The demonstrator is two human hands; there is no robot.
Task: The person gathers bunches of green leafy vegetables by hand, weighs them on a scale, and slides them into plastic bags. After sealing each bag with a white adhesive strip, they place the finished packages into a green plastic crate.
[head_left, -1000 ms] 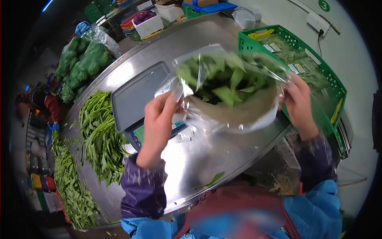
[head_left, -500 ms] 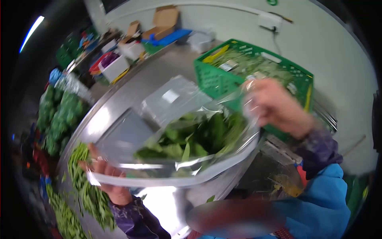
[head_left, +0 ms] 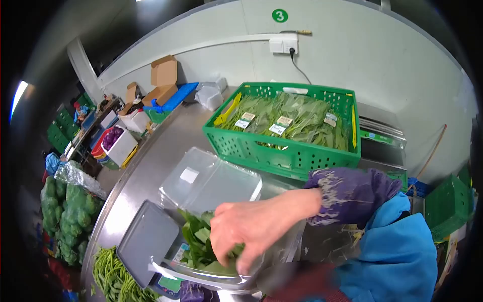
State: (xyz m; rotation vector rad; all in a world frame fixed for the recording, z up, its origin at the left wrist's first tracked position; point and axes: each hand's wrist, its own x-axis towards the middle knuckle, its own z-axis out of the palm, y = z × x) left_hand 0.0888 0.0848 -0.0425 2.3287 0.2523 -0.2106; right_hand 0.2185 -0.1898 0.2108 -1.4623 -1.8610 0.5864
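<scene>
Where the clear plastic bag (head_left: 201, 274) sits low and close to the person, its mouth is open and stuffed with leafy greens (head_left: 197, 240). The right hand (head_left: 251, 229) reaches across from the right and lies on top of them, fingers (head_left: 240, 261) curled down over the leaves at the bag's near rim (whether they pinch leaves or only press on them, I cannot tell). The left hand does not show in the view.

Just to the left of the bag lies the grey scale pan (head_left: 146, 241), bare, and behind it is a flat stack of clear bags (head_left: 211, 178), all on the steel table (head_left: 161, 146). Beyond the stack stands a green crate (head_left: 282, 153) holding labelled packs of greens (head_left: 294, 118). At the table's left edge lie loose green stalks (head_left: 113, 279), with wrapped green vegetables (head_left: 65, 211) further left. Cardboard boxes (head_left: 163, 75) stand against the far wall.
</scene>
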